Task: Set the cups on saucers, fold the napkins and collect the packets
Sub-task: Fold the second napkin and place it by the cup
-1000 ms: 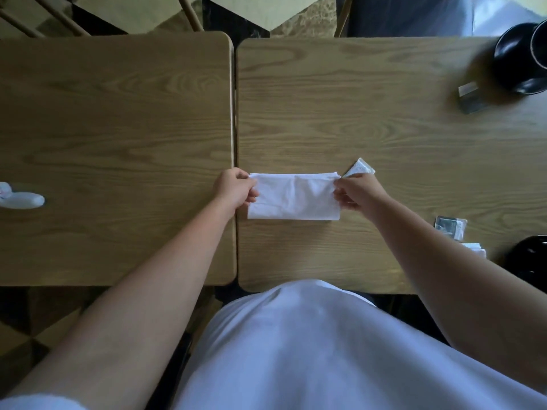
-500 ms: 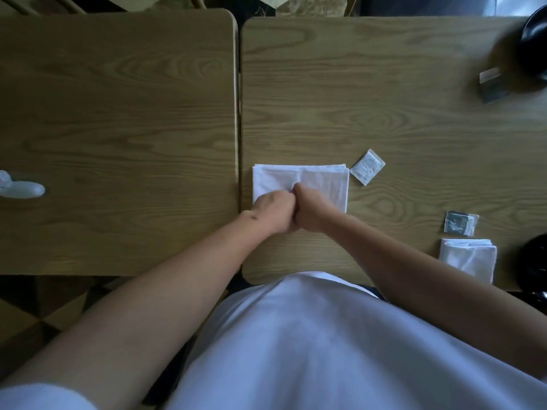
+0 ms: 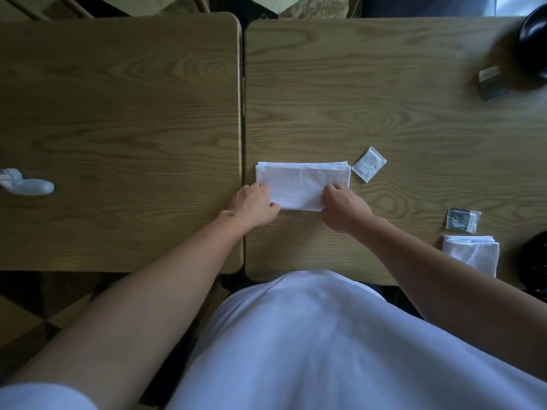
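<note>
Both hands work on one white napkin (image 3: 302, 180) lying flat on the right-hand table (image 3: 384, 93), close to the seam with the left-hand table (image 3: 118, 113). The left hand (image 3: 254, 202) has its fingers curled over the napkin's near left corner, thumb at the front edge, so it holds that corner. The right hand (image 3: 344, 207) pinches the near right corner the same way, fingers bent down onto the cloth. Between the two grips the napkin is a long rectangle with layered edges showing at its far side, so it looks partly folded, probably with another fold to come.

Just beyond the right grip, off the napkin's far right corner, lies a small white packet (image 3: 368, 164), loose on the wood. Further right of that hand sits a clear packet (image 3: 462, 219), and just nearer than it a second napkin (image 3: 472, 253), which seems already folded into a square. A third packet (image 3: 492, 83) lies far off at the back right, beside a black dish (image 3: 534, 39) cut by the frame edge. Another dark round thing (image 3: 534, 261) shows beside the folded napkin; whether either is a cup or saucer I cannot tell.

As I judge it, one napkin is finished, one is in hand, and the packets are all still scattered. The cups and saucers cannot be assessed from here.
</note>
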A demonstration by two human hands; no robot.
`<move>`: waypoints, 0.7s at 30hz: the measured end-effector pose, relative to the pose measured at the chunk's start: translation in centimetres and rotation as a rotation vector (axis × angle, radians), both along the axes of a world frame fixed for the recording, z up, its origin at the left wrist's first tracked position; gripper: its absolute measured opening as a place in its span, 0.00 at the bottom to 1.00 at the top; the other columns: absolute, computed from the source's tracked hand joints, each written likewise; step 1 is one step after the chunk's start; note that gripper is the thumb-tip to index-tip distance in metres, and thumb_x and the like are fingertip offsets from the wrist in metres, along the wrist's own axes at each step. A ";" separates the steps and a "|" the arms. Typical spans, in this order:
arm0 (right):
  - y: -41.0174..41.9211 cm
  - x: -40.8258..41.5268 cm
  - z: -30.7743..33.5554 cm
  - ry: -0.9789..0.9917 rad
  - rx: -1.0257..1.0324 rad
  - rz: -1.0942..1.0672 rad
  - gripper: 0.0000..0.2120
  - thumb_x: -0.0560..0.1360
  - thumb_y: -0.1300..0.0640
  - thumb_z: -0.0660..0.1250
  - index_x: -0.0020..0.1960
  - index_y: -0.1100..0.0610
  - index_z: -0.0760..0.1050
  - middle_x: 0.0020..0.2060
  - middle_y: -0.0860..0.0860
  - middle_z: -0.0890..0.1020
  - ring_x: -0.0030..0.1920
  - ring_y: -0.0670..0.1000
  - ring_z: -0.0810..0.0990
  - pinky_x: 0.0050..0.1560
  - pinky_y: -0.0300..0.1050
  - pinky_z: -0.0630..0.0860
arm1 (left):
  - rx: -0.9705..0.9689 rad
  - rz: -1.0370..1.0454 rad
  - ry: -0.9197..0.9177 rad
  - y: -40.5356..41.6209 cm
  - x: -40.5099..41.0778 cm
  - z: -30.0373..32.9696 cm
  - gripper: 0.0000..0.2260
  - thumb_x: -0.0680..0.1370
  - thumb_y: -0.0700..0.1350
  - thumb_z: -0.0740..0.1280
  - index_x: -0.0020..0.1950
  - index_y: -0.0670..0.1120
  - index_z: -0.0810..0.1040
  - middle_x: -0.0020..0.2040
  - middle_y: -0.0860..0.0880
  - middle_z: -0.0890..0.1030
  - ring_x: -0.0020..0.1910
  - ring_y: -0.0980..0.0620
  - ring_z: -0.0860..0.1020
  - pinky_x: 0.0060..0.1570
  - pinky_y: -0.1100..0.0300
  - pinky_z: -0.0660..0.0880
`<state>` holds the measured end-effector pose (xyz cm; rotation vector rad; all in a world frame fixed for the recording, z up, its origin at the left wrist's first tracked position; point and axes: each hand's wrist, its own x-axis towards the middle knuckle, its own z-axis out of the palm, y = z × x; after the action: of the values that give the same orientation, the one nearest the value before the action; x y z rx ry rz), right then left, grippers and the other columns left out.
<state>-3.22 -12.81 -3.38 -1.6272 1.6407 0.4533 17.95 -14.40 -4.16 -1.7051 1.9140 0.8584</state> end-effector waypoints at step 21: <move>-2.4 -3.3 0.3 -0.327 0.289 -0.755 0.14 0.73 0.50 0.74 0.52 0.59 0.82 0.47 0.55 0.83 0.49 0.56 0.82 0.48 0.46 0.78 | 0.253 1.606 0.848 3.0 -6.2 0.6 0.04 0.76 0.39 0.68 0.49 0.43 0.75 0.48 0.39 0.81 0.47 0.44 0.78 0.49 0.48 0.74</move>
<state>-6.47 -15.25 -3.09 -0.7356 1.6926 0.0228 11.77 -11.36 -3.61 -2.7469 0.1467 2.4553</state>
